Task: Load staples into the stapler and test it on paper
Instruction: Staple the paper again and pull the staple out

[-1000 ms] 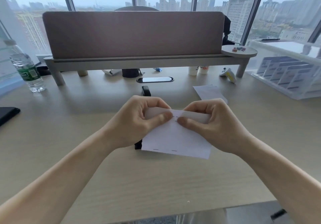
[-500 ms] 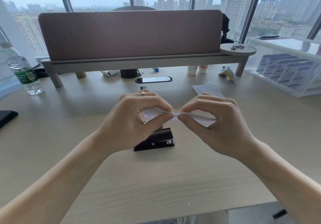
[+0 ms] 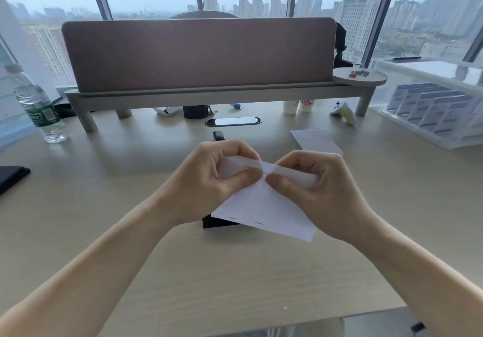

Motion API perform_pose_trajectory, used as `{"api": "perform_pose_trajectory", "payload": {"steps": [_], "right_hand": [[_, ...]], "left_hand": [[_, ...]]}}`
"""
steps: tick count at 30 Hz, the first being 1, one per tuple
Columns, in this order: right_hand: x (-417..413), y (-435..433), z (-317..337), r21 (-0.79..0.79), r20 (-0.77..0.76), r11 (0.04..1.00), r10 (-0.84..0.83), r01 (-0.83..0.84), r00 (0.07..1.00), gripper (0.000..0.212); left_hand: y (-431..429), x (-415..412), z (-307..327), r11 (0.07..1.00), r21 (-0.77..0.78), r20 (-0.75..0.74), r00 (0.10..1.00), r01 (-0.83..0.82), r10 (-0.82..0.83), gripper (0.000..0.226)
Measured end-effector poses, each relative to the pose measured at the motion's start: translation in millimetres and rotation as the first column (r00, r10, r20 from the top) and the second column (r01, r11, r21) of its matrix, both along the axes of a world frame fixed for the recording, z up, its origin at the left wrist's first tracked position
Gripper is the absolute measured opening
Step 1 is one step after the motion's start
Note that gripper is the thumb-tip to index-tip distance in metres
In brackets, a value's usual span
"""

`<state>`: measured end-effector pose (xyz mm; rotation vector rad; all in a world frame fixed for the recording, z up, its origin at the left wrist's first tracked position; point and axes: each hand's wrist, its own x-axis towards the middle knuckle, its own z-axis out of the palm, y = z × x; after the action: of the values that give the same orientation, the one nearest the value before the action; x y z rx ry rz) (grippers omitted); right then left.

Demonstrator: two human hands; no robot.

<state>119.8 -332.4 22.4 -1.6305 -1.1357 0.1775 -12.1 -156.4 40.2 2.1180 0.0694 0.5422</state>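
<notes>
Mostly behind paper (image 3: 261, 208), the stapler (image 3: 214, 223).

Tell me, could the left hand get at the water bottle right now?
Probably yes, once freed. The left hand pinches the paper together with the right hand, so it must let go first. Bare desk lies between it and the water bottle, standing upright far to the left.

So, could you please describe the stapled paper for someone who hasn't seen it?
On the pale desk, before the pink divider, the left hand and right hand pinch a white paper over the black stapler. Unlike the other sheet lying flat farther right, it carries short staple lines.
</notes>
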Motion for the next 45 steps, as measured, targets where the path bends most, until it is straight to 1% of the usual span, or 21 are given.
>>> {"api": "perform_pose_trajectory", "payload": {"steps": [2,3,5,7,9,12,16,18,20,22,23,25,26,28,30,31,33,35,36,40,45], "right_hand": [[-2.2,3.6,-3.4,0.026,-0.114,0.999,-0.022,0.025,0.993,0.014],[-2.6,5.4,-5.9,0.038,-0.191,0.998,-0.049,0.058,0.980,0.014],[-3.7,8.7,-10.3,0.045,-0.354,0.990,-0.109,0.133,0.929,0.014],[-6.1,12.9,-14.2,0.061,-0.505,0.981,-0.129,0.185,0.853,0.013],[-10.8,18.7,-17.5,0.097,-0.635,0.973,-0.103,0.211,0.765,0.012],[-20.2,27.9,-23.3,0.135,-0.736,0.968,-0.046,0.213,0.676,0.015],[-29.6,30.1,-24.0,0.231,-0.798,0.956,0.082,0.178,0.596,0.027],[-31.5,27.1,-24.5,0.273,-0.797,0.948,0.127,0.165,0.590,0.032],[-31.9,24.5,-26.3,0.287,-0.753,0.946,0.127,0.149,0.646,0.032],[-30.4,21.3,-27.3,0.260,-0.668,0.957,0.083,0.128,0.739,0.029],[-28.3,19.2,-28.3,0.224,-0.600,0.965,0.028,0.134,0.800,0.026],[-19.9,13.6,-30.6,0.161,-0.377,0.961,-0.151,0.225,0.914,0.014],[-14.9,9.9,-30.8,0.160,-0.250,0.943,-0.248,0.292,0.936,0.010],[-3.9,2.1,-29.9,0.209,0.019,0.901,-0.393,0.381,0.919,0.028],[4.9,-3.9,-24.3,0.259,0.272,0.909,-0.394,0.328,0.878,0.042],[6.9,-4.7,-21.2,0.259,0.368,0.924,-0.365,0.282,0.855,0.044],[9.0,-1.8,-16.4,0.267,0.508,0.941,-0.322,0.209,0.799,0.029],[9.2,2.6,-14.4,0.299,0.586,0.943,-0.304,0.148,0.752,0.008],[9.6,4.2,-15.0,0.314,0.596,0.940,-0.301,0.129,0.745,0.005],[11.8,3.4,-16.7,0.362,0.582,0.926,-0.314,0.107,0.750,0.007],[11.5,3.6,-15.4,0.374,0.568,0.922,-0.315,0.102,0.760,0.006]], "left_hand": [[0.8,4.3,-3.4,0.996,-0.045,0.025,0.997,-0.073,0.074,0.015],[1.0,6.5,-5.9,0.988,-0.037,0.066,0.986,-0.152,0.154,0.023],[-0.6,8.1,-8.6,0.924,0.085,0.221,0.911,-0.372,0.347,0.032],[-7.0,7.0,-6.2,0.834,0.234,0.361,0.841,-0.500,0.403,0.030],[-14.4,8.0,-5.9,0.832,0.333,0.346,0.878,-0.444,0.331,0.022],[-24.2,13.5,-14.4,0.848,0.382,0.219,0.927,-0.369,0.305,0.018],[-29.4,16.0,-19.7,0.884,0.301,0.172,0.932,-0.358,0.319,0.029],[-30.2,14.3,-17.9,0.919,0.247,0.120,0.951,-0.306,0.284,0.039],[-30.4,14.1,-16.2,0.938,0.216,0.109,0.961,-0.272,0.254,0.036],[-28.0,15.9,-16.4,0.938,0.206,0.170,0.954,-0.278,0.246,0.018],[-26.1,16.1,-16.1,0.932,0.208,0.203,0.945,-0.297,0.256,0.015],[-20.9,14.5,-16.5,0.913,0.228,0.254,0.926,-0.339,0.281,0.013],[-17.5,13.5,-17.5,0.894,0.266,0.292,0.914,-0.361,0.282,0.011],[-11.1,11.4,-20.8,0.827,0.389,0.387,0.886,-0.406,0.254,0.008],[-5.0,10.9,-24.0,0.773,0.464,0.478,0.857,-0.432,0.192,0.007],[-3.0,11.1,-25.1,0.755,0.493,0.509,0.847,-0.432,0.153,0.006],[-3.6,11.1,-25.1,0.728,0.537,0.545,0.834,-0.426,0.085,0.005],[-6.1,10.3,-24.6,0.721,0.544,0.569,0.821,-0.429,0.059,0.006],[-7.1,9.9,-23.7,0.725,0.537,0.577,0.814,-0.431,0.057,0.007],[-7.1,7.9,-21.4,0.751,0.498,0.595,0.801,-0.434,0.068,0.006],[-6.9,8.6,-20.2,0.749,0.509,0.594,0.803,-0.424,0.050,0.006]]}}
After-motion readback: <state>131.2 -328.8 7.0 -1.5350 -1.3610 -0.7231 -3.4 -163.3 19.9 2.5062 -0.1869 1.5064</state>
